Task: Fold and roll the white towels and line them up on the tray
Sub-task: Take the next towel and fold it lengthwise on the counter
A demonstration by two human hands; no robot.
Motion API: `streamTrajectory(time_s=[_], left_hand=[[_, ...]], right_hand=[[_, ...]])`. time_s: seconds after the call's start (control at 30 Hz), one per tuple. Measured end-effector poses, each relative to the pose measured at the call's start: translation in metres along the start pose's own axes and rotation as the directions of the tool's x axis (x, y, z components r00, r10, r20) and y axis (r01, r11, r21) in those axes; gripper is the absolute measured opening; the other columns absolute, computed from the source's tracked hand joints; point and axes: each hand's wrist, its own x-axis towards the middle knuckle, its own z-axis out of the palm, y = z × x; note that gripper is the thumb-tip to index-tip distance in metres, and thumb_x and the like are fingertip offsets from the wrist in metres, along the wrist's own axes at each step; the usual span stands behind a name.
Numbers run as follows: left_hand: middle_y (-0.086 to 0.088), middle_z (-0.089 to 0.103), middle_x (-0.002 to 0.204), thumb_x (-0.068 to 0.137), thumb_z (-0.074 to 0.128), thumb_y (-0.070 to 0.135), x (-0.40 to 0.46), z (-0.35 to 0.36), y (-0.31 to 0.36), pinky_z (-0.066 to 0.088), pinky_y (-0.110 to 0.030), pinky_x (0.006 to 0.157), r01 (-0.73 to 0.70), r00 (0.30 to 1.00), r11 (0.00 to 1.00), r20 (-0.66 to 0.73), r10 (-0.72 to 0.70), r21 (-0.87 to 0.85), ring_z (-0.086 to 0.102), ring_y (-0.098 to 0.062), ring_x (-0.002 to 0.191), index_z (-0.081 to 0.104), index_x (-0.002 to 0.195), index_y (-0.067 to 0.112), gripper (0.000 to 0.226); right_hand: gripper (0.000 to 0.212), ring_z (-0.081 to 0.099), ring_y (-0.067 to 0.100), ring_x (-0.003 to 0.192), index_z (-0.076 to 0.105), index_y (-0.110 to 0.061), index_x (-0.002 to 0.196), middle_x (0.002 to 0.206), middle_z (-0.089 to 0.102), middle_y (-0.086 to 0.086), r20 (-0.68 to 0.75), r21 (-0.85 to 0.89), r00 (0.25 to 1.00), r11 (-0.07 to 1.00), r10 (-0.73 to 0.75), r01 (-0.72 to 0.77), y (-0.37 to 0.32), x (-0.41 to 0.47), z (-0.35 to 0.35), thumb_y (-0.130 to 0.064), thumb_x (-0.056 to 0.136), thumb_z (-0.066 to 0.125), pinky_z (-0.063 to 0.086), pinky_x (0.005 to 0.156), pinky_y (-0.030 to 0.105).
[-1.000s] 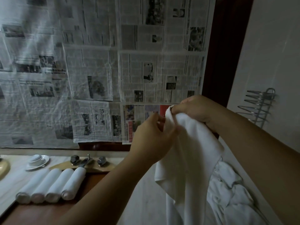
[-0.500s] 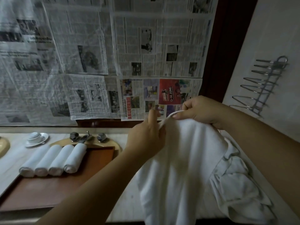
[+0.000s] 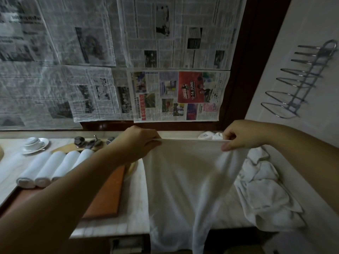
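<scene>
Both hands hold one white towel (image 3: 183, 180) up by its top edge, in the middle of the frame. The left hand (image 3: 139, 142) pinches the left corner with curled fingers. The right hand (image 3: 242, 134) pinches the right corner the same way. The top edge is pulled straight between them, and the rest of the towel hangs down past the front of the counter (image 3: 135, 198).

At the right, a pile of loose white towels (image 3: 266, 189) lies crumpled on the counter, just beside the hanging towel. At the lower left, a brown tray (image 3: 106, 195) sits on the counter. Four rolled towels (image 3: 53, 165) lie side by side on its far end, touching each other; the left arm covers part of the tray.

Behind the rolls, at the left, a cup and saucer (image 3: 34, 143) stand on the counter. Newspaper sheets (image 3: 128, 52) cover the upper part of the frame. A metal wire rack (image 3: 302, 79) hangs on the wall at the upper right.
</scene>
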Motion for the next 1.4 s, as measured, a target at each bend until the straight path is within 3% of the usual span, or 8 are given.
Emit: streamTrajectory(time_s=[0.13, 0.37, 0.6, 0.8, 0.93, 1.1, 1.27, 1.4], left_hand=[[0.013, 0.075, 0.089, 0.098, 0.072, 0.033, -0.01, 0.002, -0.022, 0.056, -0.026, 0.074, 0.104, 0.994, 0.993, 0.052, -0.101, -0.056, 0.069, -0.002, 0.08, 0.08, 0.099, 0.023, 0.013], [0.016, 0.073, 0.082, 0.091, 0.077, 0.044, -0.021, 0.01, -0.052, 0.048, -0.01, 0.064, 0.301, 0.918, 0.953, 0.285, -0.276, -0.048, 0.065, 0.004, 0.078, 0.081, 0.095, 0.031, 0.014], [0.018, 0.069, 0.079, 0.084, 0.076, 0.062, -0.031, 0.053, -0.086, 0.054, -0.025, 0.071, 0.322, 0.753, 0.946, 0.594, -0.282, 0.042, 0.064, -0.001, 0.073, 0.071, 0.082, 0.047, 0.016], [0.014, 0.072, 0.079, 0.089, 0.079, 0.046, -0.026, 0.116, -0.119, 0.05, -0.016, 0.063, 0.435, 0.619, 0.9, 0.716, -0.323, 0.03, 0.069, 0.0, 0.071, 0.077, 0.094, 0.032, 0.014], [0.008, 0.073, 0.082, 0.094, 0.074, 0.043, -0.009, 0.161, -0.153, 0.058, -0.025, 0.069, 0.519, 0.591, 0.854, 0.706, -0.391, 0.039, 0.071, -0.005, 0.072, 0.074, 0.096, 0.03, 0.013], [0.008, 0.069, 0.085, 0.098, 0.071, 0.039, 0.014, 0.221, -0.2, 0.048, -0.018, 0.061, 0.672, 0.573, 0.736, 0.578, -0.582, 0.075, 0.066, -0.006, 0.073, 0.073, 0.102, 0.024, 0.015], [-0.003, 0.072, 0.087, 0.098, 0.067, 0.034, 0.041, 0.281, -0.245, 0.044, -0.025, 0.052, 0.822, 0.467, 0.559, 0.433, -0.771, 0.11, 0.066, -0.016, 0.069, 0.072, 0.096, 0.025, 0.01], [0.003, 0.062, 0.08, 0.097, 0.068, 0.035, 0.067, 0.314, -0.275, 0.039, -0.028, 0.057, 0.923, 0.342, 0.375, 0.268, -0.901, 0.081, 0.055, -0.012, 0.068, 0.069, 0.098, 0.022, 0.014]], right_hand=[[0.018, 0.061, 0.008, 0.077, 0.068, -0.031, 0.087, 0.085, 0.066, -0.01, 0.003, -0.019, 1.0, 1.0, -0.012, 0.012, 0.019, 0.007, 0.02, -0.046, 0.09, 0.076, 0.047, 0.069, 0.026], [0.013, 0.067, 0.008, 0.063, 0.072, -0.024, 0.088, 0.074, 0.072, -0.008, 0.119, 0.159, 0.993, 0.986, 0.026, -0.045, 0.033, 0.016, 0.041, -0.03, 0.086, 0.084, 0.051, 0.058, 0.023], [0.013, 0.064, 0.009, 0.064, 0.073, -0.03, 0.08, 0.072, 0.07, -0.01, 0.346, 0.105, 0.938, 0.992, 0.03, -0.07, 0.041, 0.044, 0.094, -0.037, 0.085, 0.083, 0.054, 0.065, 0.027], [0.014, 0.059, 0.004, 0.057, 0.072, -0.021, 0.084, 0.066, 0.068, -0.011, 0.473, 0.083, 0.879, 0.99, 0.065, -0.118, 0.057, 0.095, 0.139, -0.033, 0.089, 0.079, 0.046, 0.057, 0.02], [0.017, 0.061, 0.007, 0.062, 0.07, -0.023, 0.082, 0.073, 0.07, -0.007, 0.487, 0.037, 0.869, 0.992, 0.087, -0.12, 0.086, 0.154, 0.163, -0.035, 0.09, 0.077, 0.049, 0.062, 0.025], [0.016, 0.064, 0.014, 0.082, 0.068, -0.02, 0.089, 0.088, 0.066, -0.005, 0.383, 0.01, 0.912, 0.986, 0.147, -0.163, 0.125, 0.239, 0.194, -0.035, 0.094, 0.072, 0.049, 0.074, 0.029], [0.023, 0.062, 0.024, 0.089, 0.056, -0.019, 0.094, 0.098, 0.063, 0.002, 0.198, 0.04, 0.926, 0.941, 0.322, -0.336, 0.143, 0.325, 0.232, -0.041, 0.1, 0.059, 0.046, 0.072, 0.034], [0.029, 0.063, 0.031, 0.085, 0.065, -0.011, 0.106, 0.099, 0.067, 0.01, 0.087, 0.106, 0.895, 0.889, 0.437, -0.445, 0.154, 0.386, 0.262, -0.038, 0.098, 0.058, 0.046, 0.068, 0.032]])
